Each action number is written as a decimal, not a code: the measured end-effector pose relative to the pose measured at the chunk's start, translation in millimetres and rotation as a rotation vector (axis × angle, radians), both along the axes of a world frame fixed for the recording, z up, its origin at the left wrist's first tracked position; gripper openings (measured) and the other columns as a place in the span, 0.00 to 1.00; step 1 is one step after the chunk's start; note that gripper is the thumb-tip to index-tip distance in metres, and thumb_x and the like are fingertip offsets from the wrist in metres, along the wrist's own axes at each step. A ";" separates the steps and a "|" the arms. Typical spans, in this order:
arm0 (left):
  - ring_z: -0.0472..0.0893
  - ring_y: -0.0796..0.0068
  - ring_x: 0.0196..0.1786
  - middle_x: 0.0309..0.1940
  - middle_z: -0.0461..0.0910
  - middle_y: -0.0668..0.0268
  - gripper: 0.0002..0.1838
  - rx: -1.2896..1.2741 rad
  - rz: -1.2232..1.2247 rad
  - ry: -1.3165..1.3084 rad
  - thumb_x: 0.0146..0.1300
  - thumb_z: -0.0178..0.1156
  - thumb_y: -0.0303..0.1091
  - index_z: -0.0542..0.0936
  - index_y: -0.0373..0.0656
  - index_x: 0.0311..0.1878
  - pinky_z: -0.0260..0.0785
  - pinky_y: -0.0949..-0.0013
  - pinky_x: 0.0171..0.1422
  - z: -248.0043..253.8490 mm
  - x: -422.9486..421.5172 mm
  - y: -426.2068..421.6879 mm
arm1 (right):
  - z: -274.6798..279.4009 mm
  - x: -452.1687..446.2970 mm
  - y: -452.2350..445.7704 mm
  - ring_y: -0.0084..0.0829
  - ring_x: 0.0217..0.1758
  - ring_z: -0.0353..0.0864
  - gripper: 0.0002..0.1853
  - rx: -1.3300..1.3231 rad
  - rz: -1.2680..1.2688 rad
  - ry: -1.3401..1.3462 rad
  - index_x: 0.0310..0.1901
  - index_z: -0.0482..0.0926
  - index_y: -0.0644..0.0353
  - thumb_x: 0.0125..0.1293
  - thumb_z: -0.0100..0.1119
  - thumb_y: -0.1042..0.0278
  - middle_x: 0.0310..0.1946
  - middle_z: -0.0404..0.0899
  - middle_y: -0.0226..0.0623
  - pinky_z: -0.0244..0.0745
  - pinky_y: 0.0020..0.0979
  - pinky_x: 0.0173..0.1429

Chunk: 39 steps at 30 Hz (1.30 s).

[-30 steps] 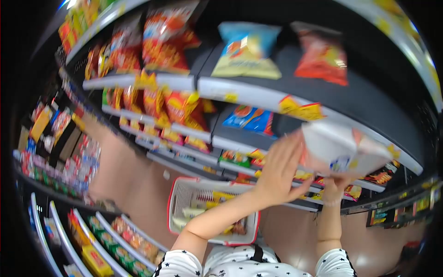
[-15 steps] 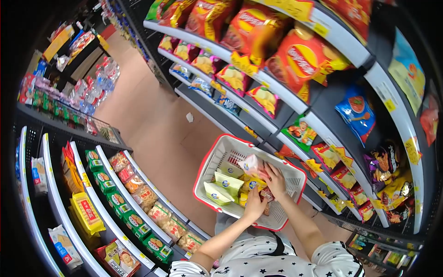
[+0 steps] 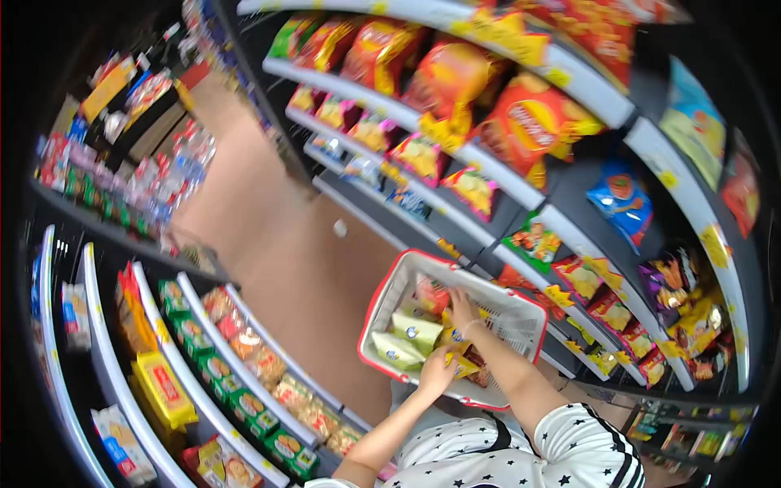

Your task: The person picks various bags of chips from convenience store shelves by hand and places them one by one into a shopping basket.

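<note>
A white shopping basket with a red rim (image 3: 364, 325) sits in front of my body. My right hand (image 3: 464, 309) reaches inside it, its fingers against a red-and-pink packet (image 3: 431, 294) at the far left part. Lower in the basket, my left hand (image 3: 439, 370) has its fingers closed at a yellow packet (image 3: 462, 366); the fingertips are partly hidden. Two pale green packets, one upper (image 3: 416, 331) and one lower (image 3: 396, 351), lie on the left side. A brown-red packet (image 3: 480, 374) shows partly beneath my right forearm.
Snack shelves (image 3: 455, 154) with bags of chips rise close on the right. On the left, lower shelves (image 3: 244, 382) hold green packs and bagged snacks. Between them runs the aisle floor (image 3: 277, 236), with a small white scrap (image 3: 340, 228). Bottles (image 3: 175, 167) stand farther back.
My right hand has moved left and deeper into the basket with the red-and-pink packet, which now sits lower among the others. My left hand has shifted slightly left. The whole view has shifted a little.
</note>
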<state>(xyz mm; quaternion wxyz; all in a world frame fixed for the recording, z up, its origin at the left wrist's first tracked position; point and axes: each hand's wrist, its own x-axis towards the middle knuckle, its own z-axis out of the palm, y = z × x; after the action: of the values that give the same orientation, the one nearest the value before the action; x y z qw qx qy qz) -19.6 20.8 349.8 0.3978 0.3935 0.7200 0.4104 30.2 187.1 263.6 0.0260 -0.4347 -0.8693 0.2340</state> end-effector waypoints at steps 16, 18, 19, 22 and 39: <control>0.73 0.54 0.52 0.49 0.75 0.56 0.18 0.915 -0.619 0.403 0.55 0.59 0.28 0.73 0.40 0.51 0.66 0.58 0.55 168.0 131.8 143.3 | 474.0 317.4 105.4 0.46 0.58 0.64 0.23 1.467 -0.555 0.385 0.54 0.69 0.65 0.59 0.60 0.64 0.52 0.70 0.49 0.58 0.44 0.61; 0.70 0.54 0.57 0.52 0.72 0.58 0.23 1.203 -0.575 0.476 0.53 0.58 0.24 0.71 0.41 0.55 0.61 0.55 0.59 226.5 155.7 188.0 | 491.9 329.1 132.2 0.47 0.60 0.64 0.28 1.370 -0.658 0.341 0.56 0.67 0.68 0.60 0.59 0.57 0.52 0.70 0.49 0.58 0.43 0.62; 0.68 0.52 0.59 0.53 0.71 0.56 0.24 1.234 -0.501 0.558 0.54 0.58 0.24 0.69 0.39 0.56 0.59 0.53 0.61 256.5 164.6 206.5 | 496.0 328.0 141.9 0.47 0.60 0.64 0.28 1.375 -0.660 0.349 0.56 0.67 0.68 0.60 0.59 0.57 0.52 0.70 0.49 0.58 0.43 0.62; 0.63 0.49 0.63 0.57 0.66 0.51 0.24 1.258 -0.181 0.695 0.55 0.58 0.25 0.68 0.35 0.57 0.56 0.52 0.64 324.8 192.9 246.6 | 499.2 324.2 166.4 0.48 0.62 0.62 0.34 1.364 -0.593 0.214 0.58 0.65 0.73 0.62 0.54 0.48 0.55 0.69 0.51 0.57 0.43 0.63; 0.69 0.53 0.51 0.43 0.72 0.51 0.28 1.025 -0.045 0.729 0.52 0.58 0.36 0.69 0.29 0.55 0.58 0.55 0.55 391.6 211.5 326.5 | 507.9 322.5 143.1 0.43 0.44 0.78 0.23 0.964 -0.556 0.377 0.43 0.76 0.63 0.62 0.55 0.47 0.39 0.79 0.44 0.72 0.39 0.48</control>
<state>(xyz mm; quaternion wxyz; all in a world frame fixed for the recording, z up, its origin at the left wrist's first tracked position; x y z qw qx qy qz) 191.9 347.3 741.4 -0.1039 0.6638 0.5126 0.5347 352.8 330.2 771.5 0.4353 -0.5364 -0.7112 -0.1302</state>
